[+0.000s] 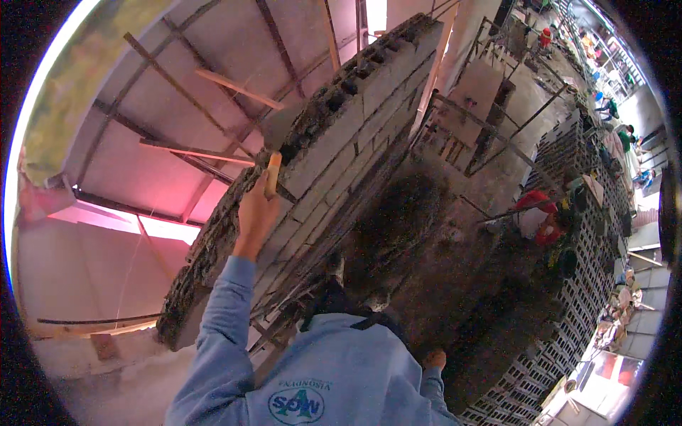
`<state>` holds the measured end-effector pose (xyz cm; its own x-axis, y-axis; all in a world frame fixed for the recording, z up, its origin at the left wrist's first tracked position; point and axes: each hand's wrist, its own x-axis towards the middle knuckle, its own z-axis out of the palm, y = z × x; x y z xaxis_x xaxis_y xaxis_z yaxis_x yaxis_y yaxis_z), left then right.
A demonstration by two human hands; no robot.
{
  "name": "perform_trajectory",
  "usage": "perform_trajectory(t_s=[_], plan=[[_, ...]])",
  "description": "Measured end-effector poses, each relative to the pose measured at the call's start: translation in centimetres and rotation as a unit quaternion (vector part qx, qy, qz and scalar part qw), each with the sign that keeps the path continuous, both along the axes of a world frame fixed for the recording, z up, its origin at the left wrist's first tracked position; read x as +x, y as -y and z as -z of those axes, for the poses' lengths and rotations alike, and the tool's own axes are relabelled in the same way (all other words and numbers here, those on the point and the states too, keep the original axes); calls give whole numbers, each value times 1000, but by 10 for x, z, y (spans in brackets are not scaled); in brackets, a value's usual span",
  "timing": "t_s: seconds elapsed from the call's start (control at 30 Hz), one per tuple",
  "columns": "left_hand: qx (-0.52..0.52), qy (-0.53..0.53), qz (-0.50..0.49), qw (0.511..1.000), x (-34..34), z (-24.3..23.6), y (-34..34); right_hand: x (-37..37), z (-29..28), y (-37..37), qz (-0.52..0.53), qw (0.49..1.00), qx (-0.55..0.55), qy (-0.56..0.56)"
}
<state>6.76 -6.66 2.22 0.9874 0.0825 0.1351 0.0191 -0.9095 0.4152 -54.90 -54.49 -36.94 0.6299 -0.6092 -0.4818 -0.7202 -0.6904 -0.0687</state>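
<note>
My left hand (256, 216) is closed around the wooden handle of a trowel (273, 170), at the top edge of a grey block wall (334, 170). The trowel's grey blade (281, 126) reaches beyond the handle, over the rough dark mortar (323, 106) along the wall's top. Low at my right side hangs my right hand (435, 359), beside my blue sweatshirt. Its fingers are too small and dim to make out, and I see nothing held in it.
Stacks of hollow blocks (568, 319) line the right side. A person in a red helmet (538, 216) bends near them. Metal scaffold bars (497, 135) stand beyond the wall's far end. Dark loose material (398, 220) lies along the wall's foot. Several people work far right.
</note>
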Motion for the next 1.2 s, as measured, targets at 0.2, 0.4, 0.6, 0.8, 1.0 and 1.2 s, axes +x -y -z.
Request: perform_trajectory(t_s=[0.2, 0.4, 0.6, 0.8, 1.0, 1.2], plan=[[13, -35, -11, 999, 6, -19, 2, 22, -41, -30, -73, 969, -25, 236], [-12, -48, 7, 999, 19, -24, -6, 41, -52, -39, -237, 961, -92, 112], [-20, -57, 4, 998, 30, -9, -24, 41, -39, -34, -249, 961, -119, 26], [-37, -53, -3, 998, 17, -20, -24, 60, -70, -56, -290, 946, -127, 73], [-69, -69, -14, 995, 18, -26, -27, 72, -69, -52, -151, 984, -22, 88], [-121, -54, -20, 991, 6, -16, -22, 76, -63, -59, 262, 891, 291, 231]])
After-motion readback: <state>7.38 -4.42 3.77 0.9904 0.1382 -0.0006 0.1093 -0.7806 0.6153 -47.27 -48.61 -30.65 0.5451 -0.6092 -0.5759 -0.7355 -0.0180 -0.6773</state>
